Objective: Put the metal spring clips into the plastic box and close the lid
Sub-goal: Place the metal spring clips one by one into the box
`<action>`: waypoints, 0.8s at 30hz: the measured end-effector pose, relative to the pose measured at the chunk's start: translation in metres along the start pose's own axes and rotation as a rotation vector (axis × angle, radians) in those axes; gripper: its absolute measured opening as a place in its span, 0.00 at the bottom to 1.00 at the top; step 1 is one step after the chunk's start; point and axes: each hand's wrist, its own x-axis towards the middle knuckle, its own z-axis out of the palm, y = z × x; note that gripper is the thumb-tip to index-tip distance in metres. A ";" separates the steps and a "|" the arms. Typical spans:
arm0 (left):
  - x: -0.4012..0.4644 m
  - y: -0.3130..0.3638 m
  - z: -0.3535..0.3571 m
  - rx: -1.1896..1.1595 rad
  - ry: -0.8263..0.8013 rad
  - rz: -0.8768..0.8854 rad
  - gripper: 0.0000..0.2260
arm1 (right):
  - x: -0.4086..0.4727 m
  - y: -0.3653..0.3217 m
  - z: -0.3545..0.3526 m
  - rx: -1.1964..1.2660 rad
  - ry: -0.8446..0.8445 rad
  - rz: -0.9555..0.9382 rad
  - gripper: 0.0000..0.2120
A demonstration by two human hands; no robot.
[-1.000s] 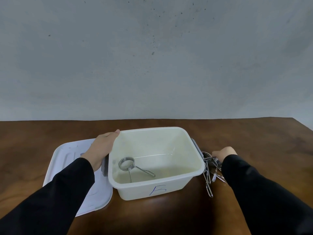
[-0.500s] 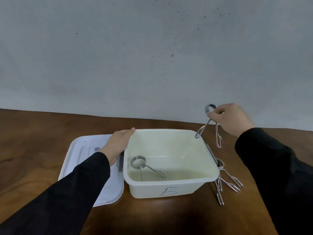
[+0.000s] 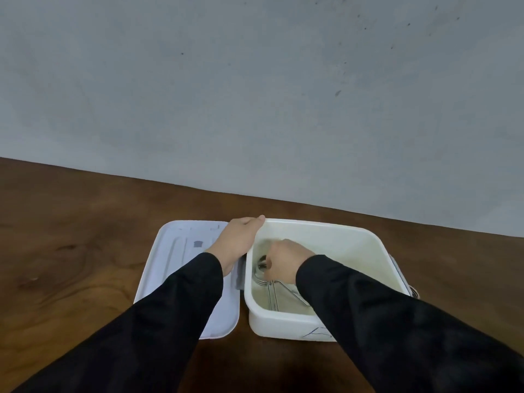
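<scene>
A white plastic box (image 3: pixel 351 236) stands open on the brown table. My left hand (image 3: pixel 236 242) grips its left rim near the far corner. Inside the box, low at the left end, my right hand (image 3: pixel 285 259) is closed on the coil of a metal spring clip (image 3: pixel 263 265). Wire legs of spring clips (image 3: pixel 273 296) lie on the box floor under that hand; how many are there is hidden. The white lid (image 3: pixel 181 268) lies flat on the table, left of the box. A bit of another clip (image 3: pixel 414 292) shows past the box's right side, mostly hidden by my sleeve.
The brown wooden table (image 3: pixel 71 251) runs back to a grey wall (image 3: pixel 255 95). The box's grey latches (image 3: pixel 239 275) stick out at its two short ends. A blue handwritten mark (image 3: pixel 316 331) is on the box's front wall.
My right hand has come down from above the box's right rim into the box with the clip. My left hand has stayed on the rim. The view has shifted to the left.
</scene>
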 end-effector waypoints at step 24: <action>-0.002 0.002 0.001 0.026 0.027 0.014 0.22 | -0.004 0.013 -0.006 0.063 0.008 -0.094 0.14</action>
